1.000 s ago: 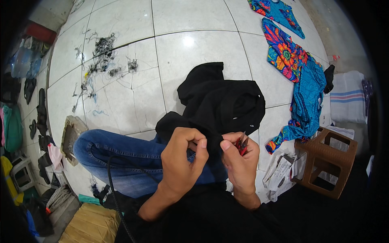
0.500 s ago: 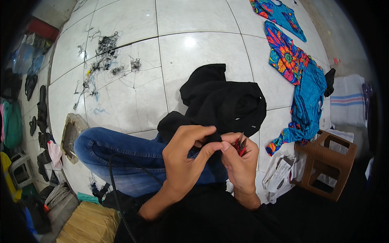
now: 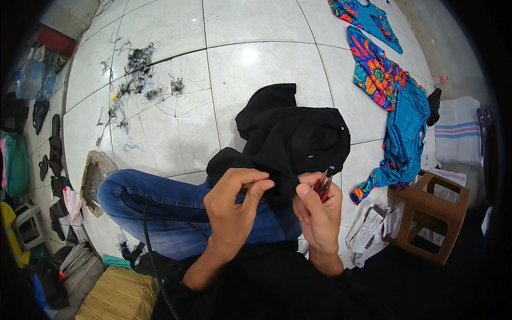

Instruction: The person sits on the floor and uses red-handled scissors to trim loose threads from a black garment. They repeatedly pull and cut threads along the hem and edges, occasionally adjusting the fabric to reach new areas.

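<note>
A black garment (image 3: pixel 290 125) lies bunched on the floor and runs up to my lap, with a few small pale spots on it. My left hand (image 3: pixel 229 208) pinches its near edge between thumb and fingertips. A short span to the right, my right hand (image 3: pixel 320 224) pinches the same cloth between thumb and forefinger. Tucked in the fingers of that right hand is a pair of red-handled thread snips (image 3: pixel 322 188), blades pointing up and away from me. The cloth stretches between both hands, its dark folds hiding any finer detail.
Loose dark thread scraps (image 3: pixel 140 66) litter the tiles at far left. Blue floral garments (image 3: pixel 392 96) lie on the right, near an overturned brown plastic stool (image 3: pixel 426 216). A shallow stone-like tray (image 3: pixel 95 178) stands beside my jeans-clad knee (image 3: pixel 125 194). A tan package (image 3: pixel 118 294) sits at lower left.
My hands have drawn apart from being nearly together, opening a span of black cloth between them. The snips have tilted a little more upright in my right hand.
</note>
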Motion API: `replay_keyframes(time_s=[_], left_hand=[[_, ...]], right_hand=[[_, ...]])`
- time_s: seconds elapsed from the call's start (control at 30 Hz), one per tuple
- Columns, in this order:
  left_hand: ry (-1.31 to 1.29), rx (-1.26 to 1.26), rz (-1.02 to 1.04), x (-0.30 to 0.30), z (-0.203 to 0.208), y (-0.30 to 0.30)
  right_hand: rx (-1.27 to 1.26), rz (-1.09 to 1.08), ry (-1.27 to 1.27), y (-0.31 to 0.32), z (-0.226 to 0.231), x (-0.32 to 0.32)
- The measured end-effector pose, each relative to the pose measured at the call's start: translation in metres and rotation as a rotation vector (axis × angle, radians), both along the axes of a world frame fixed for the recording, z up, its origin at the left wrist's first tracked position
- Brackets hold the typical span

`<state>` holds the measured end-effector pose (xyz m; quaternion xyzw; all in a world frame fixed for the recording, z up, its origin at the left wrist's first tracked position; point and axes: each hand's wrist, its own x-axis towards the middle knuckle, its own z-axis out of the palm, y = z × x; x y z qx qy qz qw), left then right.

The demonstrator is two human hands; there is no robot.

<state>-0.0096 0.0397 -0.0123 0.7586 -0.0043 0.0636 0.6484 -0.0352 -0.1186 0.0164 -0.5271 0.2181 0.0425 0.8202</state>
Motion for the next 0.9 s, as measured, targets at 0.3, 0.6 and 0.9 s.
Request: replay_keyframes(time_s=[0.3, 0.6, 0.9], left_hand=[[-0.04, -0.068, -0.134, 0.003, 0.007, -0.002], [0.072, 0.121, -0.32, 0.005, -0.001, 0.005], [-0.021, 0.195, -0.22, 0.01, -0.002, 0.008]], right_hand=[[-0.035, 0.009, 0.009, -0.001, 0.002, 0.0], [-0.232, 0.119, -0.138, 0.002, 0.014, -0.007], [0.15, -0.078, -0.072, -0.023, 0.001, -0.005]])
